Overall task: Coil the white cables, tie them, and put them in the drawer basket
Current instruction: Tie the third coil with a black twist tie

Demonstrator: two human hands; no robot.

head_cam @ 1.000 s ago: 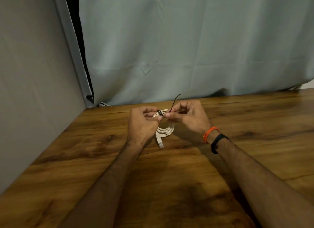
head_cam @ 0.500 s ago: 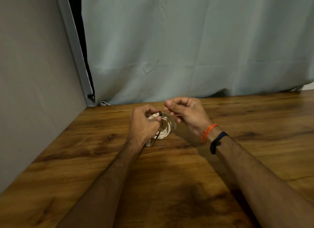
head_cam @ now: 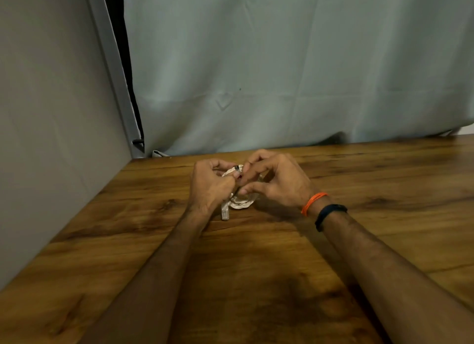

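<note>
A small coil of white cable (head_cam: 242, 201) is held upright just above the wooden table (head_cam: 256, 279), with its white plug (head_cam: 225, 211) hanging down at the lower left. My left hand (head_cam: 209, 187) pinches the coil's top from the left. My right hand (head_cam: 275, 182) grips it from the right, fingertips meeting the left thumb. A thin black tie (head_cam: 237, 168) wraps the coil's top between the fingers. Most of the coil is hidden by both hands. No drawer basket is in view.
A grey wall panel (head_cam: 51, 138) bounds the table on the left. A pale curtain (head_cam: 282, 74) hangs along the table's far edge. An orange band (head_cam: 313, 202) and a black band (head_cam: 331, 215) sit on my right wrist.
The black tie's loose end, which stuck upward a second ago, then hung down over the coil, is now tucked between my fingers. My right hand moved back onto the coil.
</note>
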